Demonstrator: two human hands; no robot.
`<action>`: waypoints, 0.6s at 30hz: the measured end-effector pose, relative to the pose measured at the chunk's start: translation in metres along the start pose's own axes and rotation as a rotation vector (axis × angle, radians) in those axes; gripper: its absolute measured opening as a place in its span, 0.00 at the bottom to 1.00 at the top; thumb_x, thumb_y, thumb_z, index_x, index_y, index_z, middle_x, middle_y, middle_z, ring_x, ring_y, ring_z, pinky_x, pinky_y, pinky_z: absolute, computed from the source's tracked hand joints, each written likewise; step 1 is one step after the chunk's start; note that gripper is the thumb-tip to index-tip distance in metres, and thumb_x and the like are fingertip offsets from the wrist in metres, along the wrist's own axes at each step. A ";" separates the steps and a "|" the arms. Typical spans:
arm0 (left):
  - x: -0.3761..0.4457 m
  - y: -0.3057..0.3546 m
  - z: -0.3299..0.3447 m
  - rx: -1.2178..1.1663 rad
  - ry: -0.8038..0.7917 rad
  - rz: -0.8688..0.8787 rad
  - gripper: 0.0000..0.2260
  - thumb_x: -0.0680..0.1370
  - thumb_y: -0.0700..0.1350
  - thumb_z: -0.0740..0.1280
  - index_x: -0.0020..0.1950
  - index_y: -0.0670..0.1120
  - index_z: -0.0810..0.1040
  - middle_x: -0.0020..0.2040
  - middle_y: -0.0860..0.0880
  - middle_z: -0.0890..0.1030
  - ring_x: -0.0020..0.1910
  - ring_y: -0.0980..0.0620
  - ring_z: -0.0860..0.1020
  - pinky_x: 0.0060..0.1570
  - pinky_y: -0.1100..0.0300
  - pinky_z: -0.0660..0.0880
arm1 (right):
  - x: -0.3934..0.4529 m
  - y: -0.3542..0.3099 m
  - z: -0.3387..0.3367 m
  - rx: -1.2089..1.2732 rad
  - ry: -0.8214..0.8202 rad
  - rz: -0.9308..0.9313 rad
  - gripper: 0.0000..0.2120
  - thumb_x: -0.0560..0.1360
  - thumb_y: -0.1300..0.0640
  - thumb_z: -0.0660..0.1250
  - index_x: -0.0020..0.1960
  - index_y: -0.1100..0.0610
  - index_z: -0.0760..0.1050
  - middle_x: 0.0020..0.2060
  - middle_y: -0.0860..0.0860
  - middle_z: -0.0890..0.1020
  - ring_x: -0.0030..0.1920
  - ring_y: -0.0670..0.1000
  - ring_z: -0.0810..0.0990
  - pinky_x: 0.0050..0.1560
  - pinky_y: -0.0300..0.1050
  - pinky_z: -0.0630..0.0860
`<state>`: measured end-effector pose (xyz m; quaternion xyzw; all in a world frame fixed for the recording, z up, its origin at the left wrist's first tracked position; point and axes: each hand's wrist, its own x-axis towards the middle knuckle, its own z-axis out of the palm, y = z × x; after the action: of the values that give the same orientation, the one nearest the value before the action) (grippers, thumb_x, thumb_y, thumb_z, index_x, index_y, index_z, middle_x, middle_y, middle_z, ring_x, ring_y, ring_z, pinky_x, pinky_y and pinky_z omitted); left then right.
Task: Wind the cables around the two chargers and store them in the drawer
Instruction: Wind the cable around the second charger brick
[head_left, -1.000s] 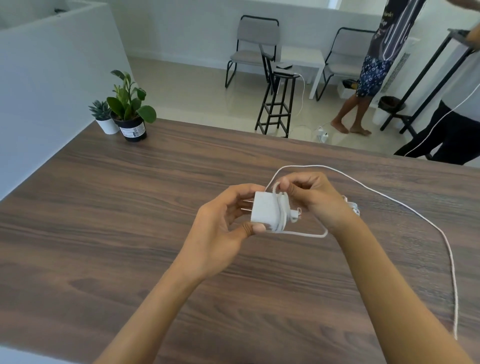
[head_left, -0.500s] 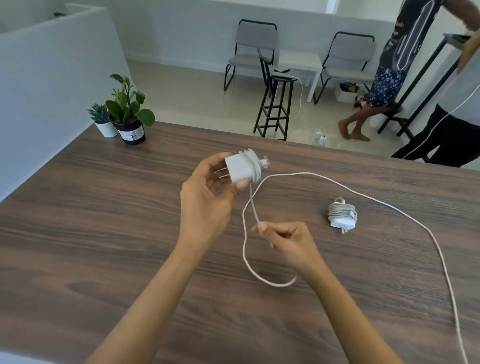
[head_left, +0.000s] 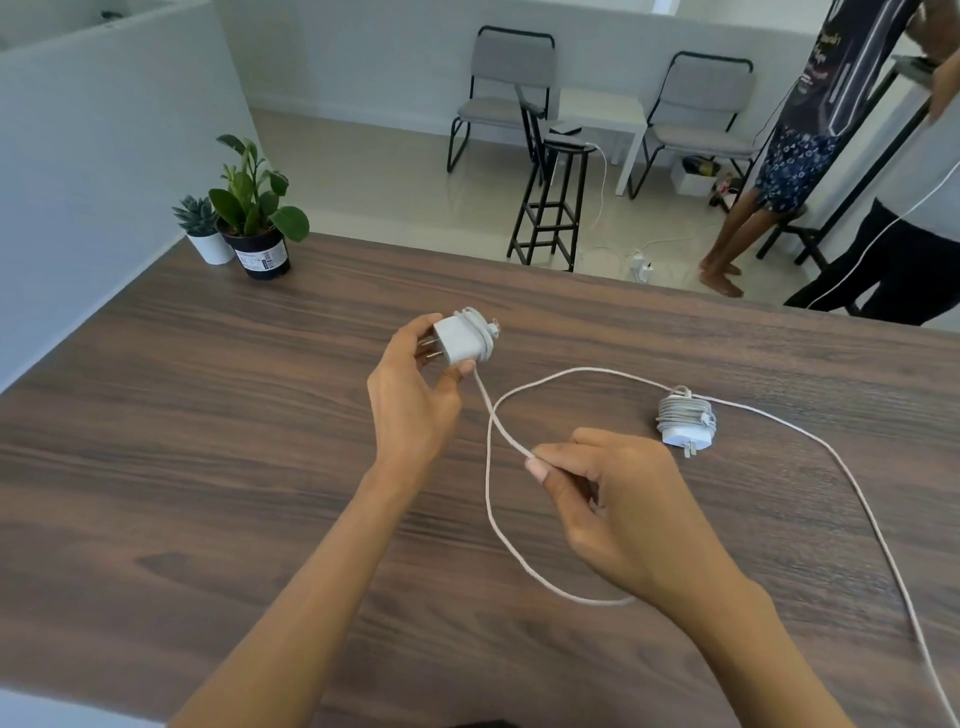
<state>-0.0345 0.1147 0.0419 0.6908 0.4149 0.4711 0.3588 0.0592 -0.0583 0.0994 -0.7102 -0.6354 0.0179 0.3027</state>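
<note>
My left hand (head_left: 413, 402) holds a white charger (head_left: 462, 343) above the wooden table (head_left: 208, 415), prongs pointing left, with a few turns of cable around its right end. From it a long white cable (head_left: 491, 499) drops, loops over the table and trails off to the right edge. My right hand (head_left: 613, 499) pinches this cable between thumb and forefinger, lower and to the right of the charger. A second white charger (head_left: 685, 423), fully wrapped in its cable, lies on the table to the right, prongs toward me. No drawer is in view.
Two potted plants (head_left: 249, 218) stand at the table's far left corner beside a white partition. Beyond the far edge are a black stool (head_left: 550, 202), two grey chairs and two standing persons (head_left: 810, 156) at the right.
My hands have parted: the left lifted the charger up and away, the right drew the cable down toward me. The wrapped second charger, hidden behind my right hand before, now shows.
</note>
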 end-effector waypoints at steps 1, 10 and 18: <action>0.004 -0.003 -0.001 0.010 0.015 -0.018 0.22 0.69 0.38 0.75 0.62 0.46 0.75 0.55 0.52 0.81 0.52 0.56 0.79 0.55 0.66 0.74 | -0.001 -0.003 -0.003 0.006 0.005 -0.008 0.13 0.75 0.55 0.64 0.32 0.56 0.74 0.25 0.46 0.65 0.28 0.48 0.66 0.28 0.48 0.70; -0.006 -0.011 -0.003 -0.082 -0.152 -0.072 0.24 0.66 0.37 0.77 0.60 0.49 0.77 0.53 0.52 0.82 0.51 0.58 0.81 0.55 0.64 0.76 | 0.022 -0.001 -0.032 0.215 0.254 -0.031 0.04 0.70 0.61 0.74 0.44 0.55 0.85 0.28 0.49 0.75 0.27 0.43 0.67 0.31 0.28 0.61; -0.035 -0.003 -0.003 -0.153 -0.310 0.013 0.24 0.67 0.36 0.77 0.58 0.53 0.76 0.55 0.50 0.81 0.52 0.57 0.80 0.56 0.64 0.76 | 0.053 0.013 -0.039 0.335 0.333 0.010 0.05 0.71 0.60 0.72 0.47 0.56 0.83 0.31 0.53 0.79 0.29 0.44 0.69 0.31 0.34 0.64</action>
<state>-0.0453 0.0843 0.0278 0.7286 0.3131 0.3915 0.4667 0.0967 -0.0261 0.1446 -0.6463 -0.5613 0.0073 0.5169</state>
